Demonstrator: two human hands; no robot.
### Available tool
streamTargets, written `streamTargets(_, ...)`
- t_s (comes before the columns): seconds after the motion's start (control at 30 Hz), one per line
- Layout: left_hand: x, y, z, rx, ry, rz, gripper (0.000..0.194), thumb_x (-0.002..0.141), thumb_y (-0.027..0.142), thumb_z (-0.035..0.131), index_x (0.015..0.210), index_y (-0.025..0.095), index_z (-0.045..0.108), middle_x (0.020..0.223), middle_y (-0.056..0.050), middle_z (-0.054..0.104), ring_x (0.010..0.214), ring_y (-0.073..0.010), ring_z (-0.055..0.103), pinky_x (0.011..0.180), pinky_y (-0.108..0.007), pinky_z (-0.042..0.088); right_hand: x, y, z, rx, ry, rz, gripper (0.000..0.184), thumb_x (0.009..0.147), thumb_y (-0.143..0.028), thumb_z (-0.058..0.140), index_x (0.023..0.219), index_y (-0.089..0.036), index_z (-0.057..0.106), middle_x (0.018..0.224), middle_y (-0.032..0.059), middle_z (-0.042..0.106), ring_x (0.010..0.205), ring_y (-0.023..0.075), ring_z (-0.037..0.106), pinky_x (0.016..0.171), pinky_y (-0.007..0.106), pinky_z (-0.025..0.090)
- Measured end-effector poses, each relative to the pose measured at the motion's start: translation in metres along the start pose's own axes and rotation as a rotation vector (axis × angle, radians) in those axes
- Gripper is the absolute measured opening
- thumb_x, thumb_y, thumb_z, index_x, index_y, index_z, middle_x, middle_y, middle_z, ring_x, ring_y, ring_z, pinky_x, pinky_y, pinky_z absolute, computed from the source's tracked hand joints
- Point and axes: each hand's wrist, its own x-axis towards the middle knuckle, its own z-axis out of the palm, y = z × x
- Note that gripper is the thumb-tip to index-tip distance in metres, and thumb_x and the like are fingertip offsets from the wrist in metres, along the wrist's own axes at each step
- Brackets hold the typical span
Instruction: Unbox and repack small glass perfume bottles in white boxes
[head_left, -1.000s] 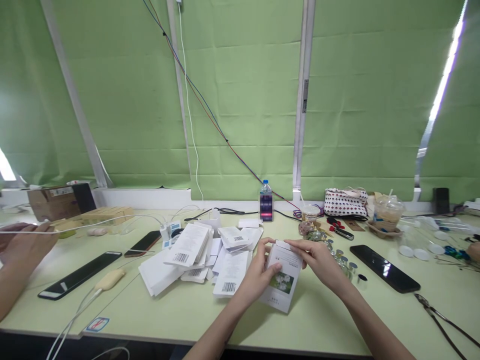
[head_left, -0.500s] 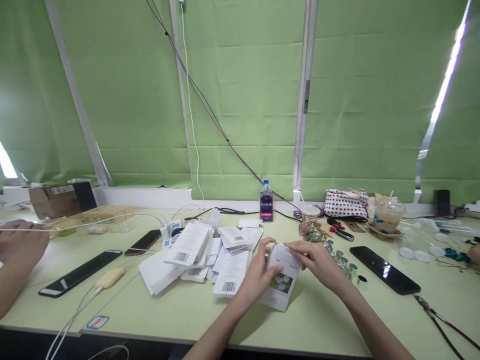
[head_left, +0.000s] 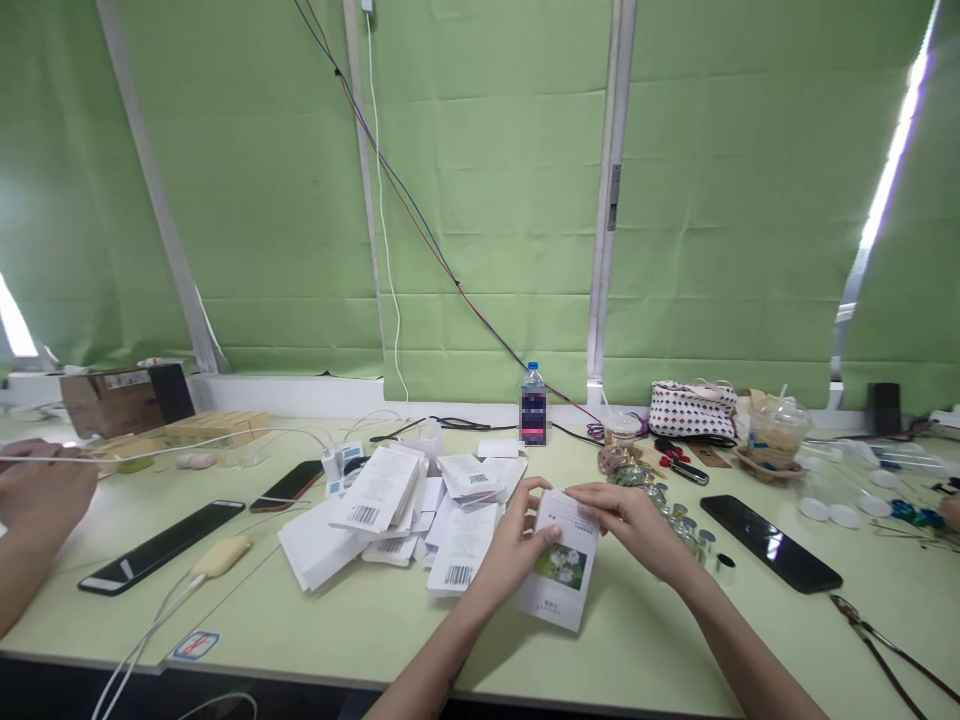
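Note:
Both my hands hold a small white carton [head_left: 561,570] with a flower picture on its front, tilted above the pale green table [head_left: 360,620]. My left hand [head_left: 512,548] grips its left side with the thumb across the face. My right hand [head_left: 630,520] pinches the flap at its top edge. Just left of them lies a pile of flattened white cartons with barcodes [head_left: 405,515]. Several small glass vials [head_left: 679,520] stand right behind my right hand.
Another person's hands [head_left: 37,490] work at the far left with a white cable. Black phones lie at left [head_left: 154,548] and right [head_left: 772,543]. A water bottle [head_left: 532,404], a patterned pouch [head_left: 691,406], a drink cup [head_left: 774,428] and pliers [head_left: 874,630] are also on the table.
The carton has tipped slightly and my right fingers have shifted along its top flap. The other person's hands at the left moved a little.

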Motion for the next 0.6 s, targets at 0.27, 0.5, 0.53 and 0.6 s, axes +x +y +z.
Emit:
streamTargets(0.27, -0.003, 0.003, 0.002, 0.309, -0.004, 0.088, 0.048, 0.077, 0.014, 0.054, 0.12, 0.026, 0.037, 0.097, -0.001, 0.059, 0.086, -0.0188, 0.059, 0.074, -0.029, 0.047, -0.004, -0.006, -0.007, -0.154, -0.07, 0.051, 0.031, 0.089, -0.037, 0.051, 0.113, -0.026, 0.068, 0.12, 0.0065, 0.064, 0.104, 0.0254, 0.058, 0.083, 0.034, 0.048)
streamTargets(0.5, -0.014, 0.019, 0.01, 0.753, -0.07, 0.199, 0.05, 0.079, 0.014, 0.057, 0.125, 0.025, 0.04, 0.107, -0.006, 0.059, 0.098, -0.0243, 0.055, 0.083, -0.035, 0.044, -0.014, -0.033, 0.003, -0.282, -0.119, 0.003, 0.038, 0.085, -0.031, 0.058, 0.122, -0.028, 0.057, 0.109, 0.0039, 0.064, 0.1, 0.0226, 0.055, 0.087, 0.033, 0.043)
streamTargets(0.53, -0.014, 0.02, 0.01, 0.803, -0.019, 0.237, 0.048, 0.079, 0.017, 0.059, 0.124, 0.024, 0.042, 0.11, -0.007, 0.058, 0.103, -0.0264, 0.053, 0.087, -0.039, 0.043, -0.015, -0.033, 0.003, -0.299, -0.122, 0.0, 0.028, 0.086, -0.03, 0.056, 0.114, -0.027, 0.061, 0.103, 0.0038, 0.065, 0.095, 0.0219, 0.057, 0.083, 0.032, 0.044)
streamTargets(0.6, -0.014, 0.021, 0.007, 0.871, 0.121, 0.363, 0.048, 0.08, 0.023, 0.062, 0.124, 0.023, 0.042, 0.117, -0.009, 0.055, 0.114, -0.0297, 0.048, 0.096, -0.046, 0.038, -0.014, -0.029, 0.0, -0.316, -0.076, 0.014, 0.019, 0.087, -0.033, 0.054, 0.101, -0.025, 0.064, 0.096, 0.0042, 0.065, 0.088, 0.0217, 0.059, 0.077, 0.032, 0.046)
